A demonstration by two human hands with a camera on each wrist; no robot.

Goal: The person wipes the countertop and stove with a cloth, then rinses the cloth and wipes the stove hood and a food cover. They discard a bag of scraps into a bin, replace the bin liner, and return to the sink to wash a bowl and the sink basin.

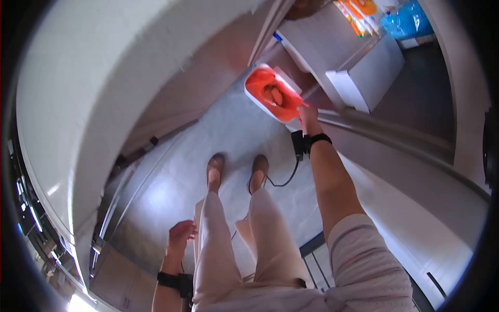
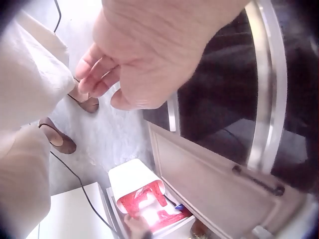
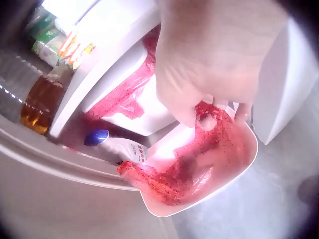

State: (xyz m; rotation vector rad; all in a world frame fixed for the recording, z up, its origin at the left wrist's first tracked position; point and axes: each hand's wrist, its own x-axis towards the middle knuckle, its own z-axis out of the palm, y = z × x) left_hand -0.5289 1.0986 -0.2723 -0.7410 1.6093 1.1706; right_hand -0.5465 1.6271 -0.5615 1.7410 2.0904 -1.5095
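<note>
A white bin [image 2: 130,175] lined with a thin red plastic bag [image 1: 257,80] stands at the open cupboard in the head view. At its near right corner my right hand [image 1: 309,118] pinches the bag's edge. The right wrist view gives this closer: curled fingers and thumb of the right hand [image 3: 209,59] hold bunched red film [image 3: 219,137] over the rim. Other folds of the bag sag inside the bin. My left hand [image 1: 181,233] hangs beside the left leg, holding nothing; its fingers are loosely bent in the left wrist view.
A white bottle with a blue cap [image 3: 97,137] lies beside the bin. Inside the cupboard are a bottle of amber liquid [image 3: 44,102], bright packets [image 1: 358,15] and a blue bag [image 1: 408,21]. An opened cupboard door [image 2: 199,174] flanks the bin. A black cable [image 1: 286,182] hangs near my feet.
</note>
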